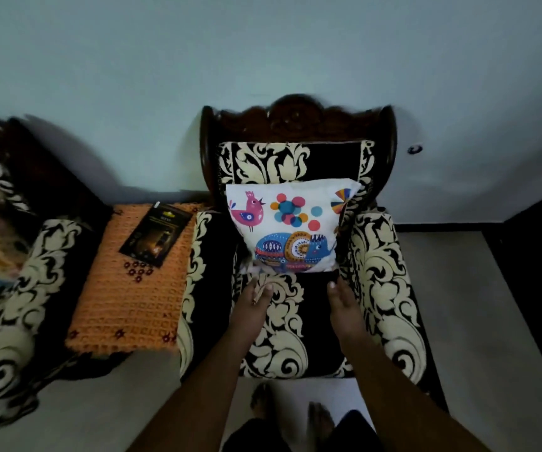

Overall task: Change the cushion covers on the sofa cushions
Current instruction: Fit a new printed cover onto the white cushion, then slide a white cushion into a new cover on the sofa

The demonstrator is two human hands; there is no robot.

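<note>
Cushion (287, 228), white cover printed with a bird, dots and an elephant, stands propped against the backrest of the black-and-cream armchair (380, 278), lower edge on the seat. Left hand (253, 306) lies just below the cushion's lower left corner, fingers extended; contact unclear. Right hand (344, 305) near the lower right corner, fingers straight, holding nothing. 1 orange crocheted mat (129, 288) beside the chair carries a dark packet (157, 238).

Dim room, pale wall

A carved black-and-cream armchair (377, 272) is standing against the pale blue-grey wall (263, 53), an orange-covered side table (132, 305) sitting beside it on the light floor (452, 305).
</note>
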